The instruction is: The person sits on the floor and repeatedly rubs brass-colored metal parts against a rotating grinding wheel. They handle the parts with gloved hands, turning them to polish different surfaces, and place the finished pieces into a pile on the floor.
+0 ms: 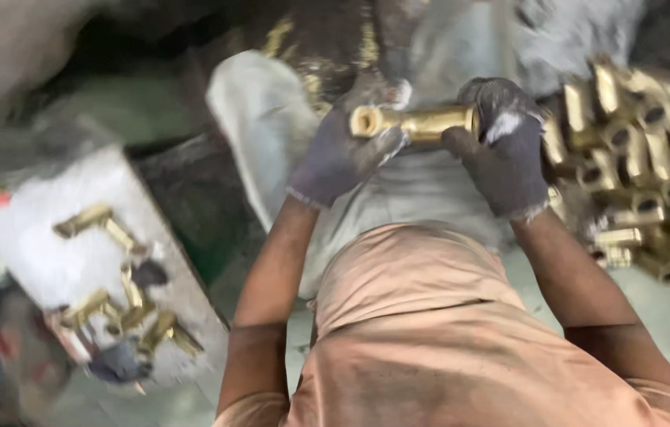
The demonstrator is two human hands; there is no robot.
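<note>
Gripping brass fitting [418, 122] | both gloved hands | axis roughly left-right, blurred

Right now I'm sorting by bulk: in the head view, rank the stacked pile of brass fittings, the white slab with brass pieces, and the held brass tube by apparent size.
1. White slab with brass pieces
2. Stacked pile of brass fittings, cut off by the frame, so these two are uncertain
3. Brass tube, held in both gloved hands, clearly smallest

hands: L hand [340, 150] & R hand [503, 150], gloved, grip brass fitting [418, 122]
right: brass pile [643, 158]
left: fittings on grey slab [50, 261]
</note>
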